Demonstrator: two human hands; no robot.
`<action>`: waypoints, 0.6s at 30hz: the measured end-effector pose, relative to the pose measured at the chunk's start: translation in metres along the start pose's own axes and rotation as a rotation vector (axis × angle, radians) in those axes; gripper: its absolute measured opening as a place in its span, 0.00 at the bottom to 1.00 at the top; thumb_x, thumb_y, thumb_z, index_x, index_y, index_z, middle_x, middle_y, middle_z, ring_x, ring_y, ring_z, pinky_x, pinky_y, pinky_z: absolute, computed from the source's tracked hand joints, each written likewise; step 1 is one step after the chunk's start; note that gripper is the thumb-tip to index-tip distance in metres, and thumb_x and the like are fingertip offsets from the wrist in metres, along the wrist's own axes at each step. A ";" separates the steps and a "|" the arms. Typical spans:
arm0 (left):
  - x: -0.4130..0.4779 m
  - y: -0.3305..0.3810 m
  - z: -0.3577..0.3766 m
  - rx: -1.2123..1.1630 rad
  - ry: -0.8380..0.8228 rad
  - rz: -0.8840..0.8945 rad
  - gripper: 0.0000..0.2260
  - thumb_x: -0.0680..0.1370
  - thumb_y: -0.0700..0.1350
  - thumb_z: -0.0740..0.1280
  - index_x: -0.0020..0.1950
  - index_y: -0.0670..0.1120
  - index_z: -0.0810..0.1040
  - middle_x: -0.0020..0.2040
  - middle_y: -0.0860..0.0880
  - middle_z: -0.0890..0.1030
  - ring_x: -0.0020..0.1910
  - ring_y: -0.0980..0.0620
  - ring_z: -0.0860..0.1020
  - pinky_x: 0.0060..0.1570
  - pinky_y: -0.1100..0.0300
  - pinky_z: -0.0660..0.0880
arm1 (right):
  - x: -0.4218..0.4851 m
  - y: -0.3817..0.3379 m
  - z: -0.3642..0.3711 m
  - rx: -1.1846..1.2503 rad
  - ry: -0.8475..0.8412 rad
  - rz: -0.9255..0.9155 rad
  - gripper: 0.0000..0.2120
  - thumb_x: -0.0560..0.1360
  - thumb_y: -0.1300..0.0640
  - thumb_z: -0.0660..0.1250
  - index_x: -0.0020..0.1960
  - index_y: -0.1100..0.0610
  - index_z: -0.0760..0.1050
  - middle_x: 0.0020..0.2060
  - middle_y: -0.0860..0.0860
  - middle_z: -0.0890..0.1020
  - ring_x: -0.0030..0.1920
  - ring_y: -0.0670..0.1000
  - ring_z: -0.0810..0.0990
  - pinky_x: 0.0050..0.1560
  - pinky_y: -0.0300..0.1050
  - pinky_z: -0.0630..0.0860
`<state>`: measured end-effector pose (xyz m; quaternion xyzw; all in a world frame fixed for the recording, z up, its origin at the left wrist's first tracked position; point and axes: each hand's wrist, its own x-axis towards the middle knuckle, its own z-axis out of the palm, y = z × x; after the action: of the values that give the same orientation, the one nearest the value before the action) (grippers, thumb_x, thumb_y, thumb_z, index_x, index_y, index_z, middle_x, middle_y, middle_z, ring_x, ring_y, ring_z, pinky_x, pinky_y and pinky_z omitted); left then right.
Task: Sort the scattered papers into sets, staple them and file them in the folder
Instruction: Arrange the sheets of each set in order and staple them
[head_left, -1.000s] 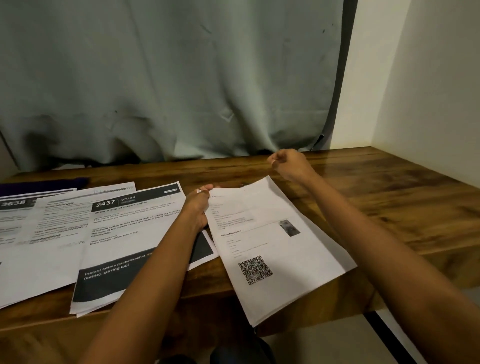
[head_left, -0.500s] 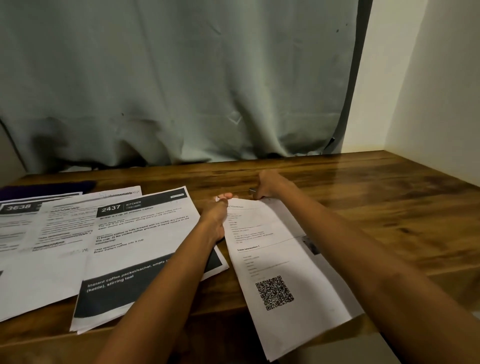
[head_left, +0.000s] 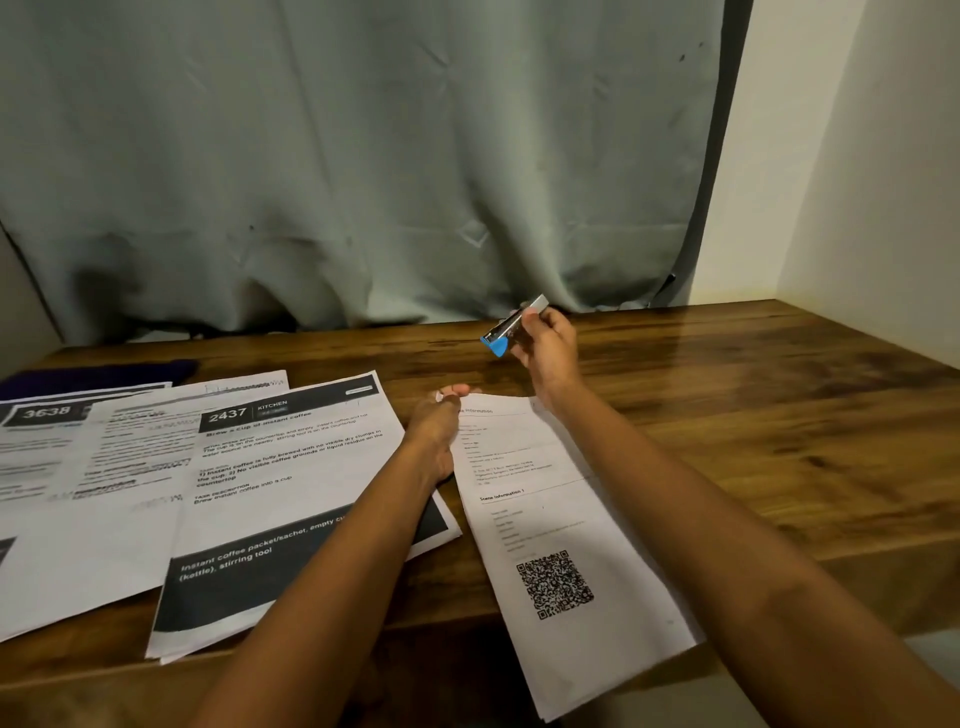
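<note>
The right hand (head_left: 545, 351) grips a small stapler (head_left: 511, 327), held clear of the desk (head_left: 779, 426) with its blue end pointing left, probably so that it can be brought to the papers. The left hand (head_left: 436, 431) pinches the top-left corner of the QR set (head_left: 561, 545), I'd guess to keep the sheets square. The set overhangs the near edge. To its left lie the 2437 sheet (head_left: 291, 467) and the 3638 sheet (head_left: 47, 415), which is cut off. A dark purple thing (head_left: 98, 371) at the back may be the folder, but I can't tell.
</note>
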<state>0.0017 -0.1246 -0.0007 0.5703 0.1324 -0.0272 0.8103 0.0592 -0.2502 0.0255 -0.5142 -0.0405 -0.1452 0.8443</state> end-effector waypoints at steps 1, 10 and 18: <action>-0.001 0.000 0.000 0.014 -0.004 -0.005 0.08 0.83 0.39 0.57 0.47 0.45 0.74 0.47 0.45 0.82 0.42 0.48 0.81 0.43 0.53 0.79 | -0.002 0.005 -0.004 0.068 -0.008 0.045 0.10 0.81 0.61 0.60 0.61 0.61 0.72 0.50 0.53 0.81 0.51 0.50 0.81 0.48 0.43 0.80; -0.007 0.017 -0.011 0.147 -0.051 0.050 0.09 0.82 0.39 0.59 0.52 0.44 0.79 0.50 0.41 0.82 0.45 0.48 0.81 0.48 0.55 0.79 | -0.007 0.015 -0.012 0.262 -0.043 0.162 0.06 0.80 0.62 0.60 0.55 0.56 0.74 0.52 0.56 0.80 0.56 0.56 0.79 0.49 0.46 0.80; -0.008 0.028 -0.026 0.346 -0.025 0.081 0.08 0.80 0.38 0.62 0.51 0.45 0.80 0.50 0.46 0.83 0.47 0.52 0.81 0.42 0.61 0.77 | -0.006 0.015 -0.013 0.210 -0.060 0.165 0.06 0.80 0.62 0.61 0.55 0.57 0.74 0.51 0.56 0.80 0.57 0.57 0.79 0.52 0.47 0.80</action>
<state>-0.0054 -0.0920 0.0188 0.7057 0.0924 -0.0240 0.7021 0.0572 -0.2540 0.0049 -0.4286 -0.0384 -0.0549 0.9010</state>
